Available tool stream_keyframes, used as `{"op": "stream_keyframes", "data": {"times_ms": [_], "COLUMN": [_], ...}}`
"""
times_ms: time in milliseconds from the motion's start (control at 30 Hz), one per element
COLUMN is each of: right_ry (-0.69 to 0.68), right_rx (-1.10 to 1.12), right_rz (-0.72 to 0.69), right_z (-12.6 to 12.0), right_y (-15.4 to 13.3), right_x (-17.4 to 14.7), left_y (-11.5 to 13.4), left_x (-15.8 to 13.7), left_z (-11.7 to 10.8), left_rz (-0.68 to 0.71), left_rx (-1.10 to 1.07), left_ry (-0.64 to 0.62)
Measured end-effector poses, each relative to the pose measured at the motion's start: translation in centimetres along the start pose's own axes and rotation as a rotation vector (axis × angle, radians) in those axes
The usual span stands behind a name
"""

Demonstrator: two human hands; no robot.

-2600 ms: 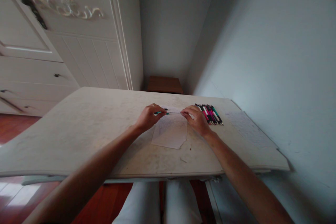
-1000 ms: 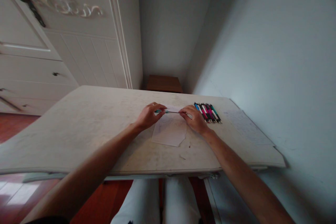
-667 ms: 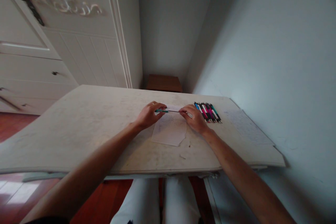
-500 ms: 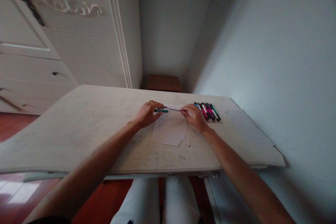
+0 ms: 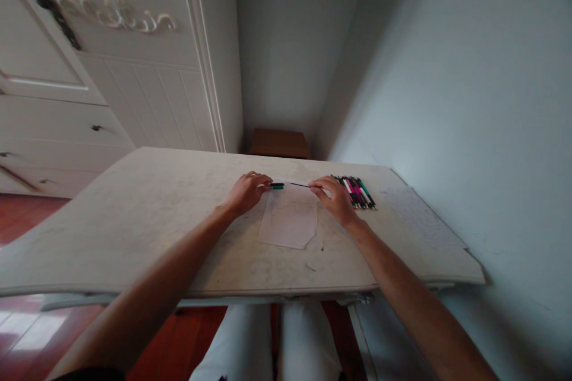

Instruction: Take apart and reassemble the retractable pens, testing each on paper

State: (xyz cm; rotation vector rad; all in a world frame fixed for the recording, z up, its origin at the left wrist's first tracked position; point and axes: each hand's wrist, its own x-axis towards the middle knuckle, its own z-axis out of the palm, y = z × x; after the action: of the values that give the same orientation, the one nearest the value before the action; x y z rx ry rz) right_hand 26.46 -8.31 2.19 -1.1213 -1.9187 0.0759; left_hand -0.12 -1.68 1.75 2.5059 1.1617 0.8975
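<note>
My left hand (image 5: pixel 245 193) pinches a green pen barrel (image 5: pixel 277 187), with a dark piece lying along its far side. Between the thumb and fingers of my right hand (image 5: pixel 333 197) is a thin dark pen refill (image 5: pixel 300 185), its free end pointing left toward the barrel. A small gap separates the refill from the barrel. Both are over the upper part of a sheet of paper (image 5: pixel 288 229) with faint writing. Just right of my right hand lies a row of several pens (image 5: pixel 358 193) in black, white, pink and green, partly hidden by that hand.
The pale table (image 5: pixel 170 208) has a worn top. Another written sheet (image 5: pixel 422 218) lies near its right edge, by the wall. Small dark bits (image 5: pixel 310 268) are near the front. A white cabinet (image 5: pixel 147 83) stands at left, a brown wooden box (image 5: pixel 280 143) behind the table.
My left hand has drawn slightly left, its fingers closing more tightly around the green barrel. My right hand moved slightly right with the refill, so the gap between the two pieces is wider.
</note>
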Motion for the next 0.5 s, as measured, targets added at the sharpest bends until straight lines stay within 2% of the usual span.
{"op": "stream_keyframes", "data": {"times_ms": [267,500], "right_ry": [0.043,0.017], "right_rx": [-0.052,-0.078], "right_rz": [0.012,0.010], "right_z": [-0.47,-0.31], "right_y": [0.65,0.88], "right_x": [0.18,-0.01], "left_y": [-0.73,-0.25], "left_x": [0.30,0.25], "left_z": [0.30,0.30], "left_rz": [-0.083,-0.046], "left_rx": [-0.182,-0.248], "left_ry": [0.070,0.095]}}
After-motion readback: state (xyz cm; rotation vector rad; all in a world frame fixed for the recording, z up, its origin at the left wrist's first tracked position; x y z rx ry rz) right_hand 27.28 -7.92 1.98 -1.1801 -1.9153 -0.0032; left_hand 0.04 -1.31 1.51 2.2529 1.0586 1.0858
